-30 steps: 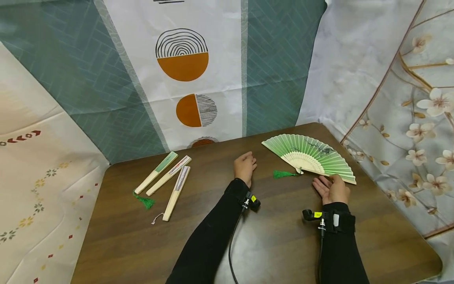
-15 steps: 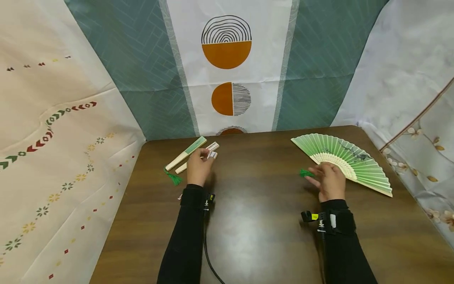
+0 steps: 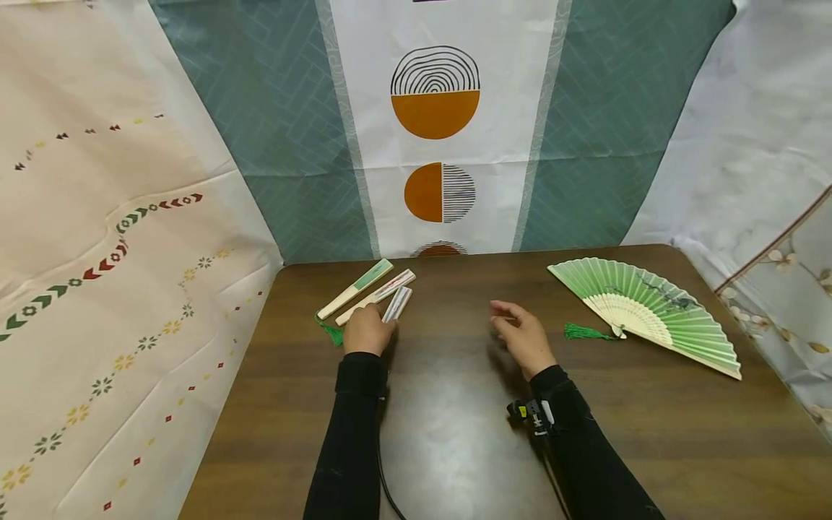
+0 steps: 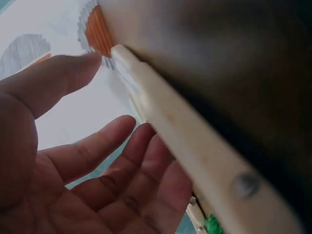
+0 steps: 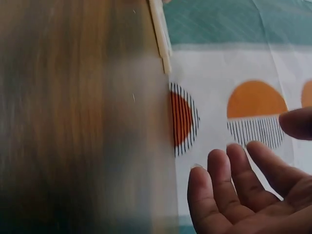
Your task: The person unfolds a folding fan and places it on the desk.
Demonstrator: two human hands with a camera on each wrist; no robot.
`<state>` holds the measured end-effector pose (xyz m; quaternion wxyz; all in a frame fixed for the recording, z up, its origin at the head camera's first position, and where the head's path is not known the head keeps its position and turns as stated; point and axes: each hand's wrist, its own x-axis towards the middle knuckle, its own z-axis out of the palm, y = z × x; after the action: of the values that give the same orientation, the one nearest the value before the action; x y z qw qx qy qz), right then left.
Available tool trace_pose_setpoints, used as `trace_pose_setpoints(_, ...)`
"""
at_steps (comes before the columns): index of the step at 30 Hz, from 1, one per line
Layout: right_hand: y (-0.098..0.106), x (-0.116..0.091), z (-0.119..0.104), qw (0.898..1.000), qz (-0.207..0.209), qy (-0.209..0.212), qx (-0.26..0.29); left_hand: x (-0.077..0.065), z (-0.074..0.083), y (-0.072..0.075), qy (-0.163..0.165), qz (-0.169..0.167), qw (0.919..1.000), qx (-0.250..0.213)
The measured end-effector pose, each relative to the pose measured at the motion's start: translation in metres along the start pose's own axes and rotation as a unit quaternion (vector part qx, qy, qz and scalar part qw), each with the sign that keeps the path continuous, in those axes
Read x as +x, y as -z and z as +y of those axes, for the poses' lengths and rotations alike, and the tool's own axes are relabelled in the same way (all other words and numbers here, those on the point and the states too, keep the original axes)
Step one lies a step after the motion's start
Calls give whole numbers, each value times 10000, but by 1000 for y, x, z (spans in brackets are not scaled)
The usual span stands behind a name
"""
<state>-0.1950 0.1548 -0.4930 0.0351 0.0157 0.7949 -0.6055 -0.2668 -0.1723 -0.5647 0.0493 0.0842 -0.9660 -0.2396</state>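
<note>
Over the brown table (image 3: 455, 390), the left hand (image 3: 367, 331) spreads thumb from fingers beside a folded fan (image 4: 187, 146), the right hand (image 3: 523, 339) loosely spread.

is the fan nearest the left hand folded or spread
Folded: the fan shows as one narrow bar by the left hand, not splayed into an arc.

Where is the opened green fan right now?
In the head view, the opened green fan lies near the far right corner of the table, to the right of the person's right hand, with its green tassel between them.
</note>
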Motion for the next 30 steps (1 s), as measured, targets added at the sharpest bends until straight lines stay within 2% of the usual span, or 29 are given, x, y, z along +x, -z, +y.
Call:
trace_pose_setpoints(4,-17,-1,0,9985,-414,193,-309,-3,-2,-5,-59,74,9999,97)
trace_pose_setpoints(10,-35,-6,3,9953,-809,40,-524,-9,-8,-11,0,-269,9996,89)
trace_pose_setpoints(15,-30,3,-5,9915,-885,227,-923,4,-2,-15,-25,-376,9992,-109)
trace_pose_setpoints(20,-25,6,-7,9899,-983,162,-1008,9,2,-14,-103,-443,9988,-196)
trace_pose_setpoints(22,-24,6,-6,9898,-1000,124,-1009,8,4,-11,-114,-477,9981,-373)
trace_pose_setpoints(23,-24,7,-5,9899,-1006,102,-994,5,5,-9,-239,-400,9974,-552)
trace_pose_setpoints(24,-24,7,-5,9900,-997,86,-991,0,12,-1,-307,-391,9958,-764)
trace_pose_setpoints(26,-24,7,-4,9905,-964,86,-972,-14,29,18,-418,-435,9889,-1359)
trace_pose_setpoints(27,-24,7,-5,9911,-934,88,-940,-22,41,28,-455,-491,9819,-1770)
trace_pose_setpoints(29,-25,7,-6,9925,-861,102,-860,-36,64,46,-527,-681,9593,-2689)
trace_pose_setpoints(30,-25,7,-7,9932,-807,119,-831,-42,77,53,-426,-876,9455,-3106)
